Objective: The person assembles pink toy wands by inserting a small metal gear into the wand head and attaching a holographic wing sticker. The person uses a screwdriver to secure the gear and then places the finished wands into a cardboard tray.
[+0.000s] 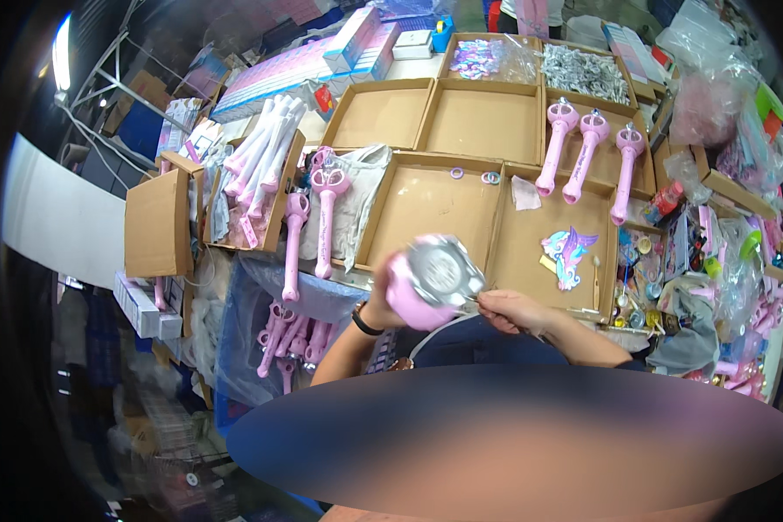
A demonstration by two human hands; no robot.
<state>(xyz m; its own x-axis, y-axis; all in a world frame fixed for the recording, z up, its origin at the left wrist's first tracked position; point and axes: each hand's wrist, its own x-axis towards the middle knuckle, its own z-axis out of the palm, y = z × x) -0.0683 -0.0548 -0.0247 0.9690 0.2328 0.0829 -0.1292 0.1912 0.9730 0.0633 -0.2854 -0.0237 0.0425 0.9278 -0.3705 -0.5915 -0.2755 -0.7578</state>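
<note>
Left hand (381, 300) curled round the pink piece (418, 304), holding it from its left side; dark band (367, 320) on that wrist. Piece is up off the table, in front of the body, before the near edge of the middle trays. Its round silver face (444, 268) is turned up to view; blurred, detail lost. Right hand (511, 311) at the piece's right edge, thumb and fingers drawn narrow; cannot tell whether they grip the rim or something slender beside it.

Beyond: open cardboard tray (426, 204), two small rings near its far side. Tray to the right holds a colourful cutout (570, 257) and a pale scrap (525, 193). Three pink wands (592, 157) lie farther right; two more at left, one partly on a grey cloth (362, 187). Blue bin (235, 348) low at left, several wands inside. White tubes (270, 148) fill a carton above it.
</note>
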